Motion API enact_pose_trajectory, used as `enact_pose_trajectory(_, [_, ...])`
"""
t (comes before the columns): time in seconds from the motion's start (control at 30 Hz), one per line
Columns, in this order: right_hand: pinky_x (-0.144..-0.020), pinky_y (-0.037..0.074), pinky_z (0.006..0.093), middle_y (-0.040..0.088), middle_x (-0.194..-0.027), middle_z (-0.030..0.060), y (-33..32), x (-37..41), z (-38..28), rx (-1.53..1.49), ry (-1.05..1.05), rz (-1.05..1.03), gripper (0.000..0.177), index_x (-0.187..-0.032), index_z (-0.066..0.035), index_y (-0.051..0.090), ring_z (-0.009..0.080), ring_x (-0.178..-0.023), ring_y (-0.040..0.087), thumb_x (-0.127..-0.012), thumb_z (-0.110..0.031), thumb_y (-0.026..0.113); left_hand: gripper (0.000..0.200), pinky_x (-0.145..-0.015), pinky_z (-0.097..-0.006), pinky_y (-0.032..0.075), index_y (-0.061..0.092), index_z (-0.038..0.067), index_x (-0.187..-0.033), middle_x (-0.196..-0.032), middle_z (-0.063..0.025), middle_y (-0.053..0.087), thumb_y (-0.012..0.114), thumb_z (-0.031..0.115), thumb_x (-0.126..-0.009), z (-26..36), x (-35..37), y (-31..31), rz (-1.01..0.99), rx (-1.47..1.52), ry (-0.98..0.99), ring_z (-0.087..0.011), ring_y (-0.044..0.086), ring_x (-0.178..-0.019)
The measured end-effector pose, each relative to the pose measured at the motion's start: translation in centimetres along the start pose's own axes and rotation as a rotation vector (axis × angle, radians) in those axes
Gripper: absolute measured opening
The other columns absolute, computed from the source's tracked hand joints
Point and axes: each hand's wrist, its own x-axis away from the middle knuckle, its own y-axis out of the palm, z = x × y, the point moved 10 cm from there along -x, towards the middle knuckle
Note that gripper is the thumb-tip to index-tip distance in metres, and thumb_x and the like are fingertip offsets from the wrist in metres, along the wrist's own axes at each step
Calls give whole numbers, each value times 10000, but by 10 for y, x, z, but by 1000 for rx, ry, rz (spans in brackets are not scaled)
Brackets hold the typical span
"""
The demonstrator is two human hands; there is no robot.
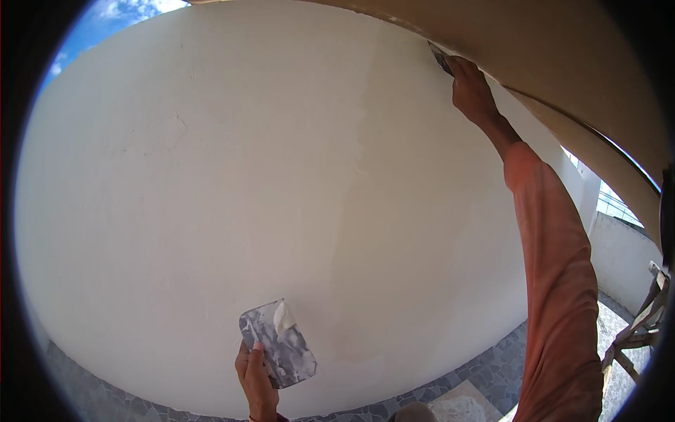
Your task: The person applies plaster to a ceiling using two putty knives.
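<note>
My left hand grips a grey rectangular putty board by its lower left edge, the thumb lying on its face. White smears cover the board, and a lump of white putty sits near its top edge. High on the right, my right hand is closed on a dark flat putty knife, held at the top of the wall just under the overhang. Fingers hide most of this tool. Between both hands stretches the pale wall, with a darker, damp-looking band on its right part.
A beige overhang slopes across the upper right. Grey stone-pattern flooring runs along the wall's foot, with a pale stained sheet on it. A wooden stand is at the far right, near a low wall.
</note>
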Motion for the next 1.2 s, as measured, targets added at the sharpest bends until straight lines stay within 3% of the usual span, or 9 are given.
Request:
enact_pose_trajectory(0.07, [-1009, 454, 465, 546, -1276, 168, 2, -3, 3, 26, -13, 41, 484, -1339, 8, 502, 350, -1211, 523, -857, 41, 515, 375, -874, -283, 495, 524, -103, -1281, -1142, -137, 650, 440, 114, -986, 1, 0, 1, 6, -7, 3, -176, 633, -971])
enact_pose_trajectory(0.27, [-970, 469, 467, 538, -1252, 180, 21, -6, 2, -42, 137, -143, 487, -1330, 22, 508, 355, -1185, 522, -843, 32, 527, 366, -868, -279, 492, 529, -104, -1265, -1131, -135, 650, 438, 112, -985, 3, 1, 2, 24, -9, 10, -173, 629, -971])
enact_pose_trajectory(0.57, [-1010, 445, 422, 519, -1305, 140, -28, 29, -92, -186, -312, -110, 490, -1360, 9, 498, 313, -1151, 533, -871, 38, 523, 379, -890, -284, 484, 520, -104, -1289, -1145, -136, 650, 442, 104, -982, 1, 0, 1, 2, 17, -26, -170, 623, -989])
enact_pose_trajectory(0.67, [-1000, 453, 421, 536, -1266, 133, -29, 27, -61, -138, -99, -79, 457, -1335, 11, 505, 306, -1136, 543, -878, 25, 524, 387, -897, -287, 485, 510, -106, -1301, -1156, -140, 646, 441, 103, -982, 1, 1, 2, 11, 3, -12, -173, 624, -999])
enact_pose_trajectory(0.8, [-932, 497, 469, 551, -1197, 191, -3, 14, -14, -35, 204, -184, 392, -1272, 25, 520, 360, -1113, 561, -884, -21, 539, 396, -902, -288, 485, 501, -108, -1311, -1171, -147, 641, 439, 104, -982, -1, -1, -1, -3, 1, -8, -179, 625, -1009])
enact_pose_trajectory(0.93, [-918, 498, 486, 550, -1171, 204, 5, -2, -22, -64, 190, -135, 359, -1223, 33, 531, 373, -1095, 566, -867, -9, 530, 397, -892, -284, 485, 504, -108, -1306, -1166, -146, 643, 441, 113, -982, 1, -1, 2, 0, 7, -7, -179, 625, -1006])
enact_pose_trajectory(1.03, [-924, 485, 473, 523, -1198, 213, 12, -8, -39, -32, 151, -164, 439, -1276, 60, 510, 370, -1111, 540, -839, 19, 530, 397, -882, -283, 487, 506, -107, -1301, -1155, -143, 645, 447, 118, -980, 4, 0, 4, -3, -13, 9, -179, 625, -1004])
enact_pose_trajectory(1.17, [-945, 450, 459, 467, -1254, 228, 6, 12, -87, 29, -89, -162, 563, -1362, 127, 437, 351, -1107, 488, -810, 55, 522, 398, -882, -286, 489, 506, -107, -1300, -1153, -145, 644, 452, 123, -980, 1, 0, 0, 7, -12, 7, -182, 625, -1006])
enact_pose_trajectory(1.2, [-962, 443, 455, 475, -1257, 209, 1, 20, -100, 15, -173, -123, 552, -1379, 101, 440, 342, -1118, 493, -835, 50, 517, 398, -885, -288, 489, 505, -106, -1301, -1155, -145, 643, 453, 123, -980, 0, 0, 1, -3, -3, 4, -183, 624, -1010])
